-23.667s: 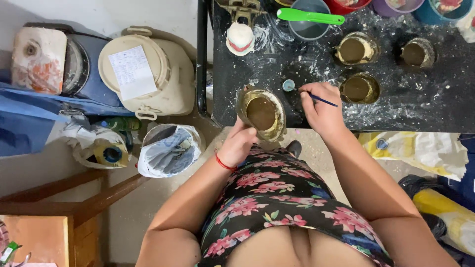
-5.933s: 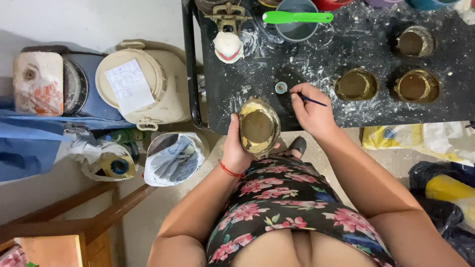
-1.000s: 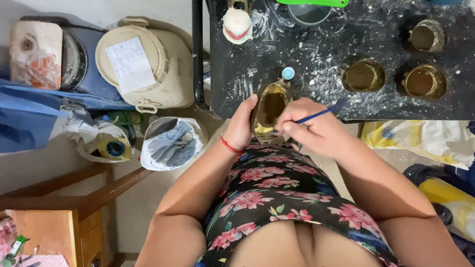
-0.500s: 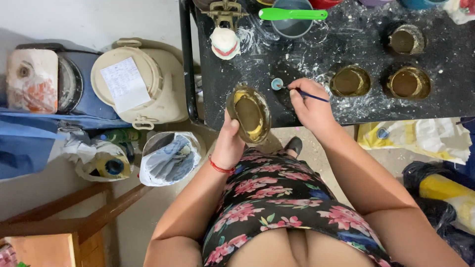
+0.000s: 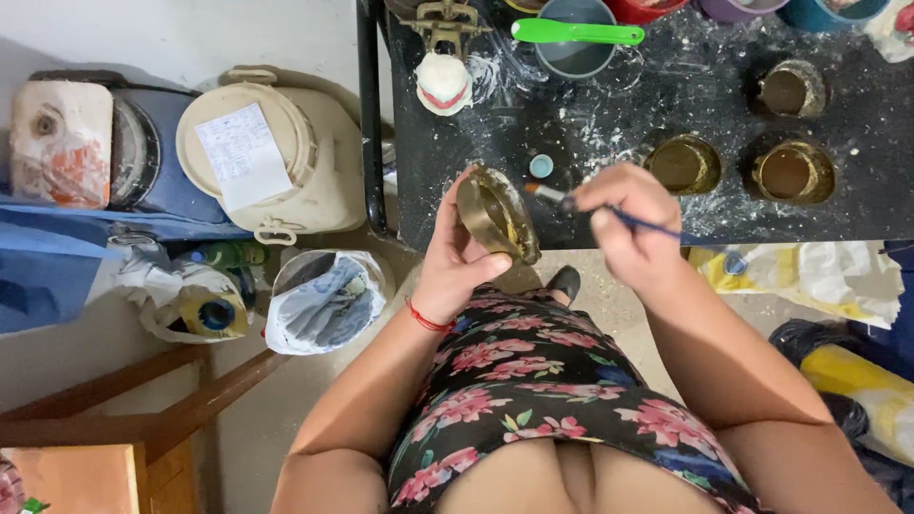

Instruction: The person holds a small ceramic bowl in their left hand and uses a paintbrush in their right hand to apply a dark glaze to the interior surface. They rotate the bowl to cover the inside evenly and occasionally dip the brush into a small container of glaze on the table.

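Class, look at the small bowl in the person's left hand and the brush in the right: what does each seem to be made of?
Small bowl: probably ceramic or clay, thick rim, glossy gold-brown coat. Brush: thin blue handle, wood or plastic, pale bristle tip.

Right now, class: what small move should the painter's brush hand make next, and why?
Probably ease the brush leftward into the gold bowl: the left hand holds it tilted toward the bristles, which the right hand poises just short of its rim.

Layout: my left hand holds a bowl at the table edge; my right hand, to its right, holds a brush. Three more bowls stand on the table beyond; a lidded bucket sits left.
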